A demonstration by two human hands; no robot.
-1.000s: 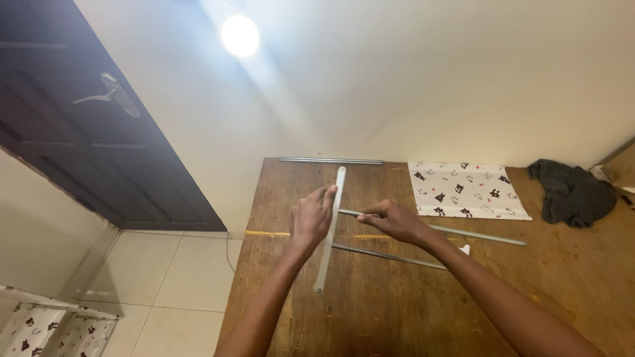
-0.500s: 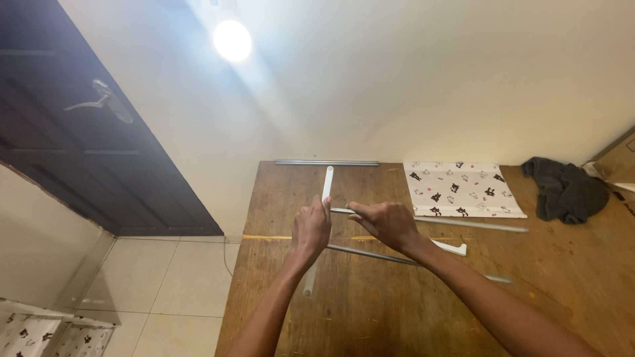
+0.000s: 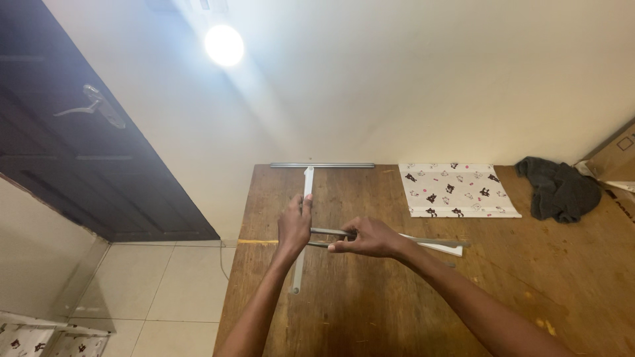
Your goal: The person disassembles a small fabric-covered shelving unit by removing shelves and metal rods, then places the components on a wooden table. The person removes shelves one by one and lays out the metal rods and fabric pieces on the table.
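— Where left hand (image 3: 295, 223) meets white bar (image 3: 302, 228): closed round it at mid-length, fingers wrapped, thumb up along the bar. Runs near to far on table (image 3: 370, 311), far end close to metal rail (image 3: 322, 165) at the back edge, near end poking out below the wrist.

— And right hand (image 3: 370, 238)?

— Pinched shut on grey rod (image 3: 331, 233), thumb and fingers at its left end. Lies crosswise, left to right, so almost square to the bar. Can't tell whether the rod's tip touches the bar or stops just short; hidden between the two hands.

— Which hand nearer the crossing?

— Both right at it, nearly touching. Left on the upright piece, right on the cross piece.

— Anything trailing off to the right?

— Rod carries on past the right wrist toward mid-table, with white strip (image 3: 442, 247) beside it, slanting. A second thin rod seems to sit just below the first; hard to separate.

— Further back?

— Patterned sheet (image 3: 456, 190) flat, well apart from the hands; dark cloth (image 3: 559, 188) bunched beside it.
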